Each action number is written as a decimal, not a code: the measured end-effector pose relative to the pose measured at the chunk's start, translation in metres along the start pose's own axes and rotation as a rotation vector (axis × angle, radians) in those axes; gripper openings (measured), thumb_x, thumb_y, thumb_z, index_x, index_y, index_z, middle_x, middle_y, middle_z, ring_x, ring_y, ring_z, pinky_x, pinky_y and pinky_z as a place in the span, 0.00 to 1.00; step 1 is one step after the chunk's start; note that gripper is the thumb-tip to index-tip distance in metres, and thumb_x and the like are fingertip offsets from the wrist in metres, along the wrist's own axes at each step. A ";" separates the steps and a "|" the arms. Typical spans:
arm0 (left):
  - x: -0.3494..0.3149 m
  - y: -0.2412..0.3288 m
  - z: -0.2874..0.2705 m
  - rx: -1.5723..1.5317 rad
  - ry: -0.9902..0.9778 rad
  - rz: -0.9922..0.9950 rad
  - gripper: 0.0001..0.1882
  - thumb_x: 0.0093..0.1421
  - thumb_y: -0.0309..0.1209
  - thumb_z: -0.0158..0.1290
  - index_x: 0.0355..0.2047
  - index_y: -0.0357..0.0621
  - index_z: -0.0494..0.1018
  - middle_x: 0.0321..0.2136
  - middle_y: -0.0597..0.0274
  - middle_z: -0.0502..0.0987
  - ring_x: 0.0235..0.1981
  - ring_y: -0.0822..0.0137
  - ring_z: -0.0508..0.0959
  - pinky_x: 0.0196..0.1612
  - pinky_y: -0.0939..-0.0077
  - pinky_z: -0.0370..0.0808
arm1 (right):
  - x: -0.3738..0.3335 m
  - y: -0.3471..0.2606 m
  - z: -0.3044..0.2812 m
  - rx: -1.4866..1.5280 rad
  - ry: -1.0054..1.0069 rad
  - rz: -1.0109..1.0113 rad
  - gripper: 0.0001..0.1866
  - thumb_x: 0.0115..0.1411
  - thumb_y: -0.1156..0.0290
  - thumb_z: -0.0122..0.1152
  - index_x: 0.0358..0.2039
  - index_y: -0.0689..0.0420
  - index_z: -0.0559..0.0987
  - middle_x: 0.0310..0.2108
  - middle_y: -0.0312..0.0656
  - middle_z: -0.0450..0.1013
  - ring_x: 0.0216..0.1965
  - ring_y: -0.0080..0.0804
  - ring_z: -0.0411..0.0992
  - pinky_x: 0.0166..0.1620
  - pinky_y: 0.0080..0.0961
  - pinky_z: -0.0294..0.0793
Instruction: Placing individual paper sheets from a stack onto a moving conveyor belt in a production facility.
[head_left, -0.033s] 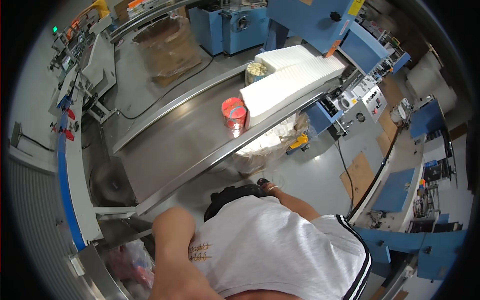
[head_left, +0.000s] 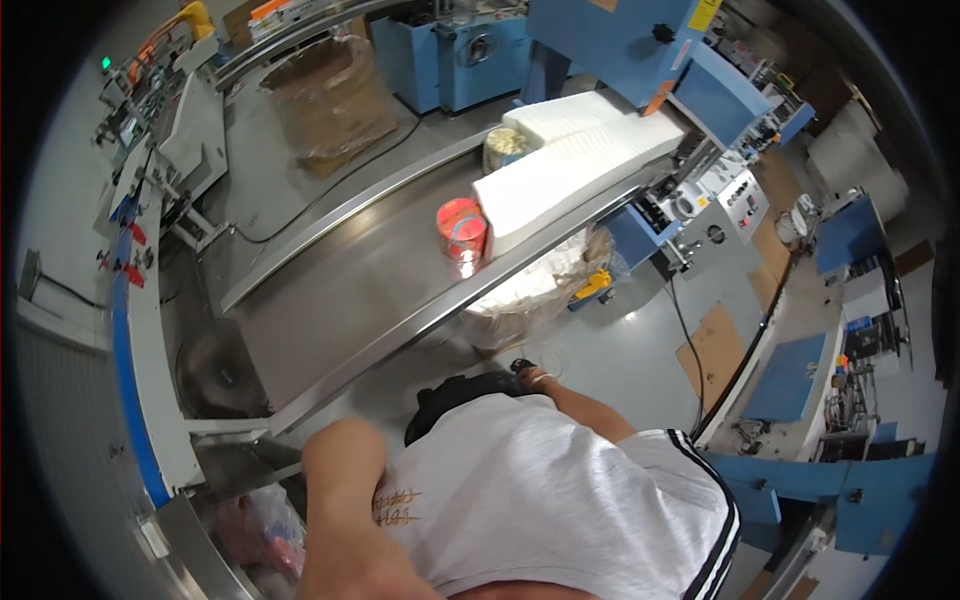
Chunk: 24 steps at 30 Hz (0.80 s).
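Low in the middle, beyond my grey-and-white shirt (head_left: 550,480), my right hand (head_left: 533,378) is beside my dark trousers (head_left: 465,395). Its fingers are closed round a small dark object that I cannot make out. My left arm (head_left: 345,470) is bent, with the elbow forward; the left hand is out of the picture. Ahead of me, a sloping metal chute (head_left: 340,280) carries long white stacks of thin sheets (head_left: 570,170). A red cylinder (head_left: 461,230) rests against their near end. A pale-topped round container (head_left: 505,147) stands on the stacks' far side.
Beneath the chute is a plastic-lined bin (head_left: 530,300) of white scraps with a yellow object (head_left: 592,284) at its rim. A large brown carton (head_left: 335,100) with a plastic liner stands far left. Blue machines (head_left: 600,45) rise behind; a black cable (head_left: 690,350) crosses the floor.
The whole view has shifted very slightly to the left. My arms and the things on the chute keep their places.
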<state>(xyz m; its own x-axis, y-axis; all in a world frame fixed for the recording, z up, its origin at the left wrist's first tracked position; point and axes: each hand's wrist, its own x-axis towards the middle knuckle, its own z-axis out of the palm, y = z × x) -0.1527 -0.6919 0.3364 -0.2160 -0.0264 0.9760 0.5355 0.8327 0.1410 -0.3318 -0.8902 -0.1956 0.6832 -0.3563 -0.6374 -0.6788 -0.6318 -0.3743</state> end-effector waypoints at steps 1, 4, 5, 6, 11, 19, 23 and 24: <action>0.000 -0.002 -0.001 -0.016 -0.007 0.017 0.12 0.61 0.30 0.36 0.26 0.50 0.69 0.18 0.65 0.67 0.17 0.67 0.67 0.22 0.68 0.65 | -0.003 -0.002 -0.004 -0.056 0.008 -0.060 0.21 0.56 0.58 0.43 0.35 0.59 0.80 0.40 0.50 0.74 0.45 0.39 0.73 0.49 0.33 0.70; -0.002 -0.001 -0.004 -0.076 -0.019 -0.055 0.12 0.61 0.31 0.35 0.25 0.51 0.69 0.19 0.64 0.67 0.18 0.66 0.68 0.23 0.67 0.67 | 0.006 -0.004 0.006 0.068 0.044 0.082 0.21 0.55 0.58 0.44 0.36 0.59 0.80 0.41 0.50 0.74 0.45 0.40 0.73 0.50 0.32 0.68; -0.004 0.000 -0.004 -0.087 -0.005 -0.062 0.12 0.61 0.31 0.35 0.24 0.51 0.69 0.20 0.64 0.67 0.19 0.65 0.69 0.24 0.66 0.69 | 0.006 0.000 0.006 0.015 0.016 0.040 0.20 0.56 0.58 0.44 0.36 0.58 0.80 0.42 0.50 0.74 0.46 0.39 0.72 0.51 0.31 0.67; -0.003 0.005 -0.002 -0.072 0.009 -0.078 0.13 0.61 0.31 0.36 0.24 0.51 0.69 0.21 0.64 0.68 0.20 0.65 0.70 0.25 0.64 0.70 | 0.001 -0.011 -0.006 -0.053 -0.018 -0.024 0.20 0.56 0.59 0.43 0.37 0.58 0.80 0.42 0.49 0.74 0.47 0.39 0.72 0.52 0.30 0.66; -0.005 0.004 -0.002 -0.089 -0.057 0.024 0.12 0.60 0.31 0.36 0.26 0.50 0.70 0.25 0.63 0.70 0.24 0.65 0.71 0.27 0.62 0.73 | 0.027 0.012 0.023 -0.012 -0.004 0.060 0.20 0.53 0.50 0.47 0.35 0.48 0.81 0.41 0.45 0.75 0.47 0.39 0.72 0.51 0.31 0.68; -0.012 -0.006 0.000 0.009 0.043 -0.036 0.12 0.61 0.32 0.37 0.29 0.51 0.72 0.27 0.62 0.72 0.26 0.63 0.73 0.28 0.65 0.74 | 0.008 0.001 -0.005 -0.029 -0.067 0.052 0.19 0.55 0.62 0.44 0.40 0.56 0.79 0.45 0.47 0.73 0.49 0.39 0.70 0.51 0.30 0.67; -0.008 -0.003 -0.001 0.037 0.007 -0.032 0.10 0.61 0.31 0.38 0.30 0.51 0.71 0.26 0.61 0.72 0.24 0.64 0.73 0.26 0.68 0.73 | 0.010 0.013 -0.002 -0.269 -0.056 -0.193 0.18 0.56 0.63 0.42 0.36 0.58 0.80 0.41 0.49 0.75 0.45 0.47 0.72 0.48 0.35 0.71; -0.003 -0.004 -0.002 0.045 0.002 0.024 0.10 0.60 0.30 0.38 0.29 0.51 0.70 0.26 0.62 0.72 0.23 0.64 0.73 0.25 0.70 0.73 | 0.026 0.034 0.026 -0.034 0.059 -0.025 0.17 0.56 0.64 0.43 0.34 0.59 0.79 0.39 0.50 0.75 0.42 0.45 0.74 0.47 0.34 0.71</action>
<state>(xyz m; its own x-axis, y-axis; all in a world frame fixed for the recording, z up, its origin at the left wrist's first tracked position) -0.1532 -0.6963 0.3332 -0.2018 -0.0069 0.9794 0.5035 0.8570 0.1098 -0.3443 -0.9030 -0.2427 0.7153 -0.3793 -0.5869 -0.6522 -0.6638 -0.3660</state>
